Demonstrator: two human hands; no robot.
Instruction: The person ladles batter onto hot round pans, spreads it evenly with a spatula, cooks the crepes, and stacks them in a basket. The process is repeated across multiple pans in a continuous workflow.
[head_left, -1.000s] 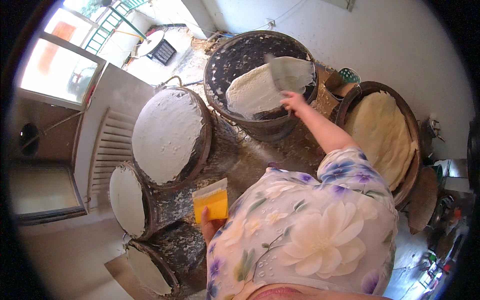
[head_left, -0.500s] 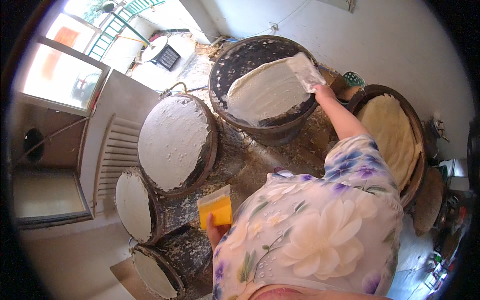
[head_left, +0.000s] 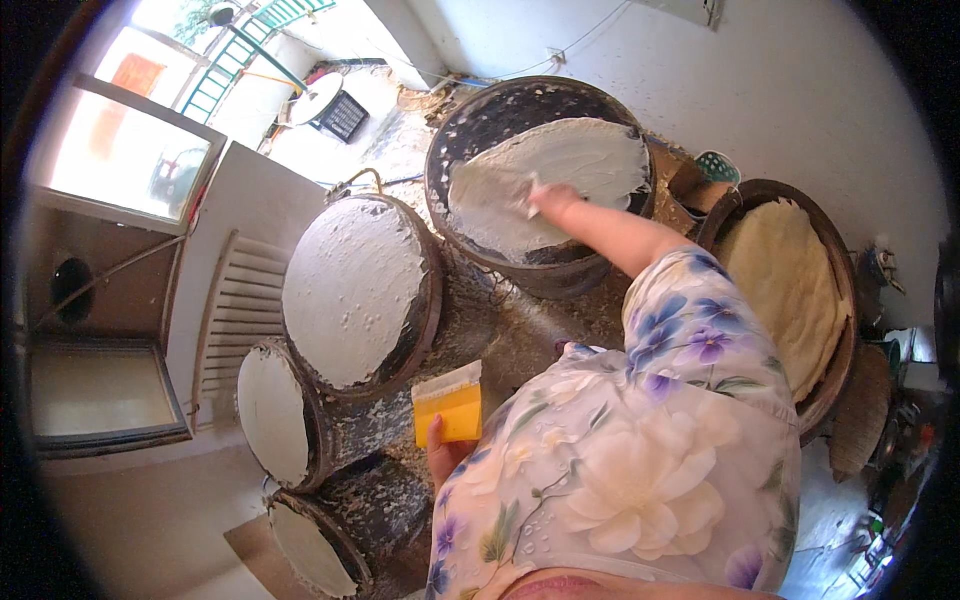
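Note:
My right hand (head_left: 551,199) is closed on a blurred pale scraper (head_left: 522,192), pressed into white batter (head_left: 590,155) that covers much of the large black round griddle (head_left: 530,100) at the top middle. My left hand (head_left: 445,462), low in the middle, grips a yellow scraper (head_left: 446,408) with a whitish edge. To the left, a round griddle (head_left: 355,290) is coated in white batter, with two smaller coated griddles (head_left: 270,415) (head_left: 308,538) below it. On the right, a flat, pale yellow round sheet (head_left: 780,290) lies in a dark rimmed pan (head_left: 836,240).
At the back left are an open window (head_left: 125,150), a green ladder (head_left: 205,90) and a dark crate (head_left: 340,115). A white radiator (head_left: 240,300) stands along the left wall. A teal spotted container (head_left: 715,167) sits between the large griddle and the right pan.
My right hand and scraper have swept from the griddle's right side toward its left, and the batter now reaches further over the surface. My left hand still holds the yellow scraper.

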